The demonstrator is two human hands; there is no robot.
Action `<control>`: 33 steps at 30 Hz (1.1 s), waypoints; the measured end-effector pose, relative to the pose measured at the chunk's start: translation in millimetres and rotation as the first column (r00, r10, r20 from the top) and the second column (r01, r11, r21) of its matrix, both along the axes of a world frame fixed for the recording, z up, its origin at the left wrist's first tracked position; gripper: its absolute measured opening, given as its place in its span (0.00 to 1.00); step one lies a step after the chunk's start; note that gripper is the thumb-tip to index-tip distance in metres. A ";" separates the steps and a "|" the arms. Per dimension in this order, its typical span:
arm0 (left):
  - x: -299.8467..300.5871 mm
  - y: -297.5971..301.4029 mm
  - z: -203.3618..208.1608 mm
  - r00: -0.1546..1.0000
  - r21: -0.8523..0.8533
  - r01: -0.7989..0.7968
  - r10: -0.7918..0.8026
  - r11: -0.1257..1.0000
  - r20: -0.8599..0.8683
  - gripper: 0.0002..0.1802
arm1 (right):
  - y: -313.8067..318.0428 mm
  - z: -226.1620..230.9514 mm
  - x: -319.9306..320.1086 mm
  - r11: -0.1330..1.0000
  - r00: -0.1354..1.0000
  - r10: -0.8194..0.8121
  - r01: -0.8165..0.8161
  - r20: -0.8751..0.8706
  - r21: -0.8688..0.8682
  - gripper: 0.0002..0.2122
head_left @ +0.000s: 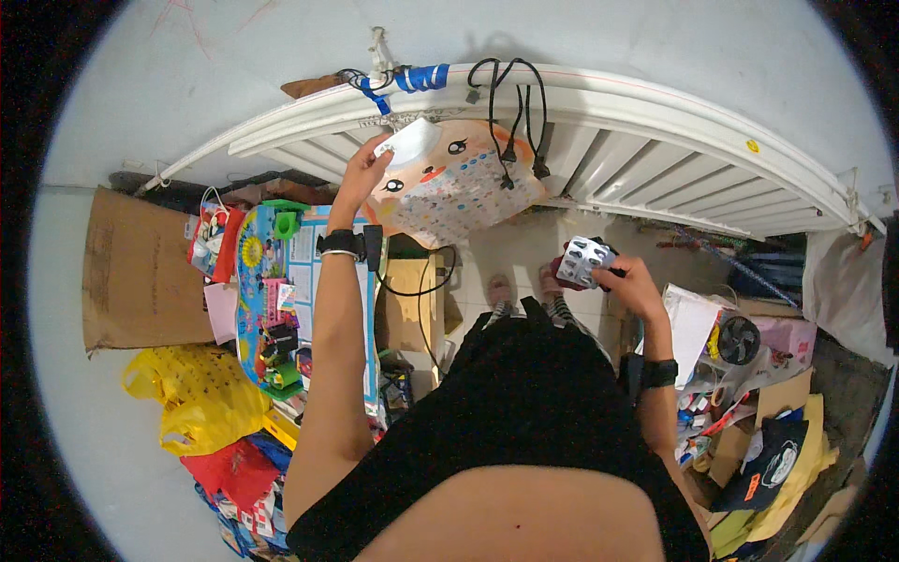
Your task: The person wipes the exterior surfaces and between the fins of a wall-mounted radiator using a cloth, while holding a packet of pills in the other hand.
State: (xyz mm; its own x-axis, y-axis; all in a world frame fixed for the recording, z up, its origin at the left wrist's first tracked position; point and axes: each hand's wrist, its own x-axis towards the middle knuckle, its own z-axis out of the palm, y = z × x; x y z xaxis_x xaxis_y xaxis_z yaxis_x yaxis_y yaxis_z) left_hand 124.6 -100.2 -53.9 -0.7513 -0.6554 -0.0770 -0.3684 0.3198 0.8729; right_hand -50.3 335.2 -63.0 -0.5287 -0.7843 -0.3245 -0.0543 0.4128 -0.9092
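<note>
My left hand [361,178] is raised in front of the white slatted panel. Its fingers are closed on a white, paper-like piece [412,142]. Just behind that piece hangs a cream and orange sheet [468,201] with a cartoon animal face and a speckled lower area; the white piece overlaps its upper left. Lower and to the right, my right hand [637,286] grips a small white item with a black print [584,259]. Whether it is a roll or a folded strip, I cannot tell. Something dark red [563,271] shows beside it, partly hidden.
A toy-covered table [304,272], a cardboard box [140,272] and a yellow plastic bag [211,398] stand at left. Black cables [507,122] hang over the white panel [646,159]. At right are a small black fan [739,339], papers and a dark pouch [770,464].
</note>
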 end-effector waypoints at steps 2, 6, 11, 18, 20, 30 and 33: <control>-1.7 5.1 10.2 0.999 -0.026 0.030 -0.029 0.999 0.041 0.20 | -1.5 -1.6 0.8 0.999 1.000 -0.009 0.009 -0.005 -0.037 0.08; -1.4 1.8 13.9 0.995 0.046 0.087 -0.088 0.995 0.043 0.21 | 0.4 -8.2 1.4 1.000 1.000 -0.010 0.010 0.011 -0.009 0.08; -0.7 12.0 21.9 0.996 0.275 0.042 -0.019 0.961 -0.089 0.17 | 4.2 -14.6 0.1 1.000 1.000 -0.013 0.013 -0.003 0.015 0.09; 5.9 -8.0 4.6 1.000 0.167 0.005 0.000 0.986 -0.027 0.15 | 2.6 -13.5 -0.7 0.999 0.999 -0.001 -0.001 -0.035 -0.038 0.09; 6.3 -7.8 3.2 0.998 0.187 0.020 -0.008 0.982 -0.064 0.15 | 1.6 -12.0 -0.1 0.999 0.999 0.000 -0.001 -0.033 -0.032 0.09; -10.5 0.6 5.8 0.999 0.004 0.018 -0.018 1.000 -0.028 0.20 | 6.7 -14.2 2.2 0.999 1.000 -0.020 0.020 0.011 -0.037 0.08; -17.2 -5.4 5.4 0.997 -0.178 -0.006 0.020 0.984 0.077 0.20 | 8.0 -14.6 3.3 1.000 1.000 -0.027 0.027 0.013 -0.016 0.08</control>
State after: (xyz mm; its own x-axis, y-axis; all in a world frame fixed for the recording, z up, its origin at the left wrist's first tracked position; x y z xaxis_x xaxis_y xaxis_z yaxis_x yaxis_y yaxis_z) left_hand 107.4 -105.5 -48.5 -0.7390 -0.6735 -0.0168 -0.4383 0.4617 0.7712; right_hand -47.0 343.3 -77.6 -0.5454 -0.7753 -0.3185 -0.0318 0.3988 -0.9165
